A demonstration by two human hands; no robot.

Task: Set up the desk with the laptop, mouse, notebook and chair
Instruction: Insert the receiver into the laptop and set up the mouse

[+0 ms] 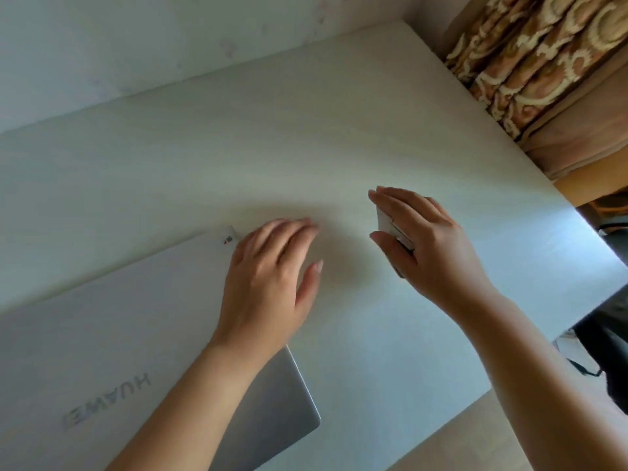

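A closed silver laptop [112, 338] lies flat at the near left of the white desk [272, 147], its lid logo facing me. My left hand [268, 280] hovers with relaxed fingers by the laptop's right edge, its wrist over the lid, holding nothing. My right hand [428, 246] is curled over a white mouse [387, 222] on the desk to the right of the laptop, thumb on the mouse's near side. Most of the mouse is hidden under the palm. No notebook shows in this view.
A pale wall [136, 45] runs along the desk's far edge. Patterned curtains [530, 56] hang at the upper right. A dark object, perhaps a chair [611, 355], sits past the desk's right edge. Light flooring [482, 436] shows below the desk's near right corner.
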